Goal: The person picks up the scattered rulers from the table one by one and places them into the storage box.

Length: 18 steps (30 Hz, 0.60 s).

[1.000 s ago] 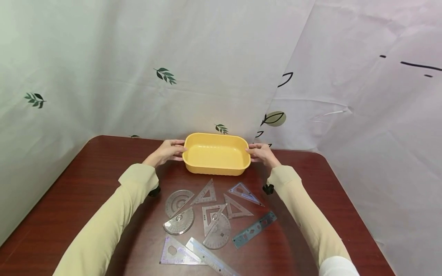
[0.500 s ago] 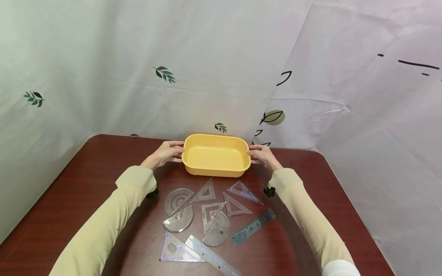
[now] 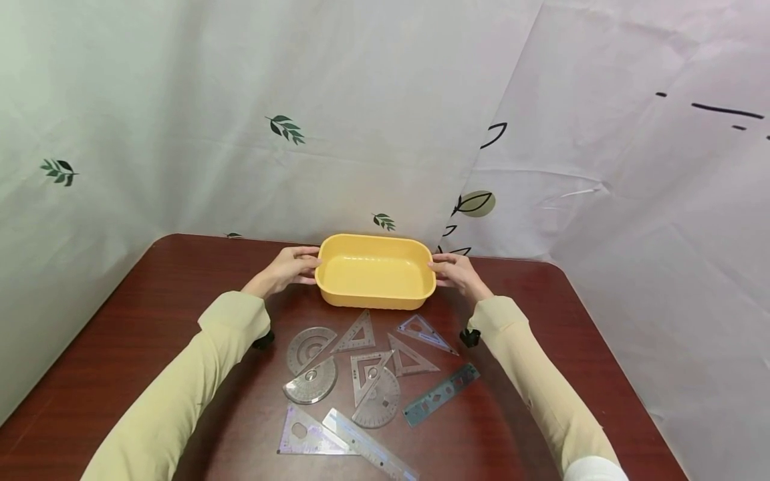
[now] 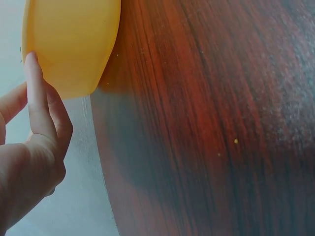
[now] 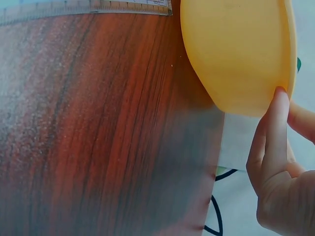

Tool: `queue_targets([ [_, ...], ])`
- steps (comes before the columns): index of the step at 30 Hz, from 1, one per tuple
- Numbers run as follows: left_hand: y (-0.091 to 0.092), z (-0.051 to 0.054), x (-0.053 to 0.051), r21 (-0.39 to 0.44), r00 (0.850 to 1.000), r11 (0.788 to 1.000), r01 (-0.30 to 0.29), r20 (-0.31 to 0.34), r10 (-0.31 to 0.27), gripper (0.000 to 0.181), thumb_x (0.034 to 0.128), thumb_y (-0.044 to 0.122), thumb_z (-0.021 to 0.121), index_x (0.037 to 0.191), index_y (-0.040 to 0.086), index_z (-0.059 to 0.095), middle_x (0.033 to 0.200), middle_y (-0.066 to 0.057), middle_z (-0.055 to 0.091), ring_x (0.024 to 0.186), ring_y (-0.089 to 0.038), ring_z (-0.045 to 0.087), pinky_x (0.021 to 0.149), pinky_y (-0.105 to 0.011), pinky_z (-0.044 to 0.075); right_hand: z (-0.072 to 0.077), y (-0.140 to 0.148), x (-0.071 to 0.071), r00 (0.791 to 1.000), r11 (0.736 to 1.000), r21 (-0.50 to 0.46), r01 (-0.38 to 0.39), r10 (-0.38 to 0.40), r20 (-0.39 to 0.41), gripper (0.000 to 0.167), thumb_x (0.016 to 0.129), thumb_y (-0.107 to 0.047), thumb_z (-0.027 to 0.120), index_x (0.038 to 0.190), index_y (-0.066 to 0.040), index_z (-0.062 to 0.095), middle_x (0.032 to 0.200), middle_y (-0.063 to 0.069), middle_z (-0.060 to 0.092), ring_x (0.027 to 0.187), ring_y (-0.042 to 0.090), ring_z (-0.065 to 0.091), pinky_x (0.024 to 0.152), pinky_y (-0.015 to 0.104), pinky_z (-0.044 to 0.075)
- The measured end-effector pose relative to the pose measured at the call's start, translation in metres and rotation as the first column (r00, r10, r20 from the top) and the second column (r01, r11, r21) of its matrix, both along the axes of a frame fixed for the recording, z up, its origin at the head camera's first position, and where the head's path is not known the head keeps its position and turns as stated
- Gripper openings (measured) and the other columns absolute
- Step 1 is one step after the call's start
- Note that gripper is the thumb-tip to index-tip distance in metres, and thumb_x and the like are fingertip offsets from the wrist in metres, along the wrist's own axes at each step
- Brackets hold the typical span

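A yellow oblong plastic basin (image 3: 375, 302) is at the table's back edge, with nothing in it. My left hand (image 3: 287, 268) pinches its left end, thumb at the rim and fingers against the outer wall. At the other end my right hand (image 3: 456, 271) grips the rim in the same way. Both wrist views show fingertips on the outside of the basin. In front of it lie clear set squares (image 3: 357, 334), protractors (image 3: 311, 382), a clear ruler (image 3: 363, 441) and a bluish-green ruler (image 3: 441, 394).
The dark red-brown wooden table (image 3: 120, 334) has rounded back corners. A pale cloth (image 3: 385, 120) with leaf prints hangs right behind it and at the sides. Several of the drawing tools overlap, including the purple-tinted set square (image 3: 301, 437) under the clear ruler.
The basin has come very slightly nearer to the drawing tools, with both hands still holding it. The tools keep their places on the table.
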State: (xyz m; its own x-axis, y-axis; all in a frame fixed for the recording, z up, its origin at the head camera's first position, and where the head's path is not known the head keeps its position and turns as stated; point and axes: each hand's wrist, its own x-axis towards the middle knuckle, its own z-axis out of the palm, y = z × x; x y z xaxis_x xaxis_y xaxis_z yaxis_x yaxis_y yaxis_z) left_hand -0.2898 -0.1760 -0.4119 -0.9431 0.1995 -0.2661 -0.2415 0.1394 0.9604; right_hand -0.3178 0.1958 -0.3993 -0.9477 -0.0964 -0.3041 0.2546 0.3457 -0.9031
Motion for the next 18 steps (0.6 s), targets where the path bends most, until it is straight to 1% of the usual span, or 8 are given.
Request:
queue_targets([
  [4,-0.0003,-0.001,0.0005,0.004,1.0,1.0,-0.007,0.005,0.007,0.061,0.096,0.012,0.058,0.148,-0.002,0.03,0.103,-0.002,0.059,0.075,-0.004,0.064,0.071,-0.025,0.059,0.0003,-0.0005,0.0016,1.0,1.0,0.004,-0.003,0.003,0.001,0.048,0.092,-0.021,0.066,0.133,-0.001,0.053,0.116,0.015,0.063,0.075,0.006,0.066,0.075,0.027,0.059],
  [8,0.0,-0.0013,0.0007,0.009,1.0,1.0,-0.014,0.002,0.014,0.06,0.096,0.012,0.058,0.148,-0.002,0.031,0.099,0.001,0.06,0.075,-0.004,0.065,0.07,-0.025,0.059,0.0014,-0.001,0.0018,1.0,1.0,-0.003,-0.001,0.001,0.005,0.048,0.092,-0.021,0.066,0.133,-0.001,0.053,0.116,0.015,0.063,0.075,0.006,0.066,0.072,0.025,0.059],
  [12,0.0001,-0.0026,0.0011,0.027,1.0,0.999,-0.018,0.005,0.018,0.06,0.0962,0.012,0.058,0.148,-0.002,0.031,0.094,0.005,0.062,0.075,-0.004,0.065,0.071,-0.026,0.059,0.0016,-0.0008,0.0024,1.0,1.0,-0.003,-0.007,0.007,0.011,0.049,0.092,-0.021,0.066,0.134,-0.001,0.052,0.116,0.014,0.062,0.076,0.007,0.066,0.075,0.027,0.059],
  [15,-0.0007,-0.0039,0.0016,0.028,1.0,0.999,-0.02,0.004,0.02,0.06,0.0961,0.012,0.058,0.148,-0.001,0.031,0.096,0.005,0.063,0.077,-0.003,0.065,0.071,-0.027,0.06,0.0019,0.0,0.0036,1.0,1.0,-0.005,-0.023,0.023,0.02,0.051,0.093,-0.021,0.065,0.136,-0.001,0.05,0.118,0.014,0.061,0.076,0.006,0.065,0.077,0.028,0.059],
  [18,-0.0012,-0.0056,0.0015,0.027,1.0,0.999,-0.023,0.008,0.023,0.059,0.0965,0.013,0.058,0.148,0.0,0.032,0.098,0.004,0.062,0.078,-0.003,0.065,0.072,-0.027,0.06,0.0028,0.0013,0.0054,0.999,0.999,-0.027,-0.025,0.026,0.029,0.052,0.093,-0.021,0.064,0.138,-0.002,0.048,0.12,0.014,0.06,0.077,0.006,0.066,0.077,0.028,0.059],
])
